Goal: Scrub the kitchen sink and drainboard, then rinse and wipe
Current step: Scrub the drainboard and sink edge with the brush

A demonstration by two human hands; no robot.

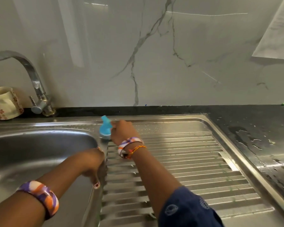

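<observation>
Head view. Right hand (122,131) grips a blue scrub brush (105,128), fingers curled round its handle. Brush stands at the far left corner of the drainboard (179,161), just right of the sink (39,153) rim. Its long axis runs near-upright, tilted a little; handle tip points up and far, brush head down on the steel. Bristles hard to make out.

Left hand (93,164) rests on the ridge between sink and drainboard, fingers bent down over the edge toward the basin, holding nothing; thumb points near, nail painted. Patterned purple-orange bangle on each wrist; right wrist also carries a thread band. Dark blue sleeve (187,210) on the right arm.

Drainboard ribs run left-right, with droplets on the flat far strip. Tap (34,84) stands far left, a patterned cup (5,102) beside it. Black table (252,128) to the right is wet in patches. Marble-look wall behind.
</observation>
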